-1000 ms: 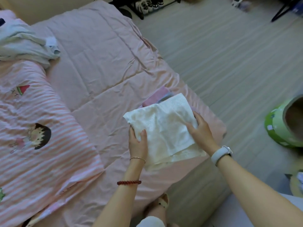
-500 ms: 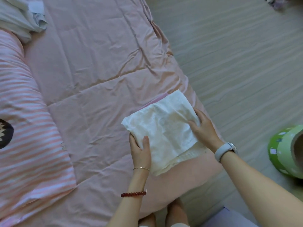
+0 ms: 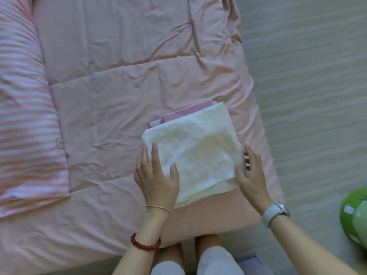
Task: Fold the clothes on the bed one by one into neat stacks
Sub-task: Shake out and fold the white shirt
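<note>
A folded white garment (image 3: pixel 196 151) lies on top of a stack near the bed's right edge. Under it show the edges of a pink folded piece (image 3: pixel 186 112) and a lilac one (image 3: pixel 155 123). My left hand (image 3: pixel 156 175) rests on the white garment's left edge with fingers straight and thumb on top. My right hand (image 3: pixel 250 173) lies flat against the stack's right side, fingers straight. All of this rests on the pink bed cover (image 3: pixel 119 86).
A pink-and-white striped quilt (image 3: pixel 25 116) lies along the bed's left side. Wooden floor (image 3: pixel 307 76) runs to the right of the bed. A green round container (image 3: pixel 355 215) stands on the floor at the right edge. My knees show below.
The white garment has come down onto the stack near the bed's right edge. My right hand moved from its top to the stack's right side. The view tilted downward.
</note>
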The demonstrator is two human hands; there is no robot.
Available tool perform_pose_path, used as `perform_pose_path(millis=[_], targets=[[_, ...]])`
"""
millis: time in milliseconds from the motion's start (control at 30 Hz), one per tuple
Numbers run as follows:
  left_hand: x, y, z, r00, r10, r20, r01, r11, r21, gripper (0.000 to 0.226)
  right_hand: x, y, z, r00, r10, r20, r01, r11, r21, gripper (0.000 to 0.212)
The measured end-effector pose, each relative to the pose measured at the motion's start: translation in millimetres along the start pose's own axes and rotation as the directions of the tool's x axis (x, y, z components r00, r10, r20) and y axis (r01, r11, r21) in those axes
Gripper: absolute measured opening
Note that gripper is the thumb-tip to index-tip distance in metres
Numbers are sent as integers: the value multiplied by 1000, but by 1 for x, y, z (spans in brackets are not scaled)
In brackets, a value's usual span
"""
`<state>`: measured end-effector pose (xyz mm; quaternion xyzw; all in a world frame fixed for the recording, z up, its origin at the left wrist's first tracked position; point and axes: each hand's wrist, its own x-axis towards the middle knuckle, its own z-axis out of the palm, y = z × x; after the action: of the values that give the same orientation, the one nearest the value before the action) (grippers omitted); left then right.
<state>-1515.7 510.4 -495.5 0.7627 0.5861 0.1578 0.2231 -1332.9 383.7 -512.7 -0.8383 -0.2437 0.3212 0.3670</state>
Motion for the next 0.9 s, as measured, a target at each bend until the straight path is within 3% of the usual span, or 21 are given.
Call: perform_pose_path(millis=[33, 100, 167, 200, 300, 367, 433, 533, 633, 800, 900], targets=[[-7, 11, 1, 979, 200, 32, -202, 976, 77, 61, -6, 3, -1, 999, -21, -44, 21, 1000, 6, 45], [-20, 28, 12, 838, 517, 172, -541, 828, 147, 60, -14, 9, -5, 988, -136, -68, 131, 989, -72, 43], [-31, 39, 26, 689, 668, 282, -721, 671, 172, 64, -15, 17, -10, 953, -303, -25, 294, 940, -175, 41], [-33, 42, 33, 648, 693, 316, -759, 624, 187, 63, -14, 19, -12, 929, -369, 12, 361, 903, -233, 41], [-34, 49, 51, 596, 721, 355, -803, 539, 253, 53, -6, 23, -18, 876, -465, 126, 478, 802, -359, 46], [-29, 51, 60, 586, 746, 316, -810, 526, 259, 44, 1, 23, -22, 835, -519, 183, 546, 744, -384, 38], [-24, 50, 65, 603, 748, 277, -796, 546, 261, 48, 8, 21, -27, 808, -567, 158, 576, 706, -412, 15], [-16, 49, 64, 652, 708, 270, -758, 597, 265, 56, 10, 24, -36, 798, -598, 67, 565, 705, -428, 21], [-14, 50, 61, 666, 682, 301, -745, 617, 251, 65, -3, 37, -48, 783, -621, 40, 572, 692, -440, 10], [-18, 49, 62, 662, 660, 356, -749, 596, 289, 71, -20, 53, -43, 801, -573, 172, 575, 659, -484, 11], [-19, 49, 62, 647, 670, 365, -762, 583, 282, 66, -21, 55, -38, 845, -485, 226, 530, 701, -477, 21]])
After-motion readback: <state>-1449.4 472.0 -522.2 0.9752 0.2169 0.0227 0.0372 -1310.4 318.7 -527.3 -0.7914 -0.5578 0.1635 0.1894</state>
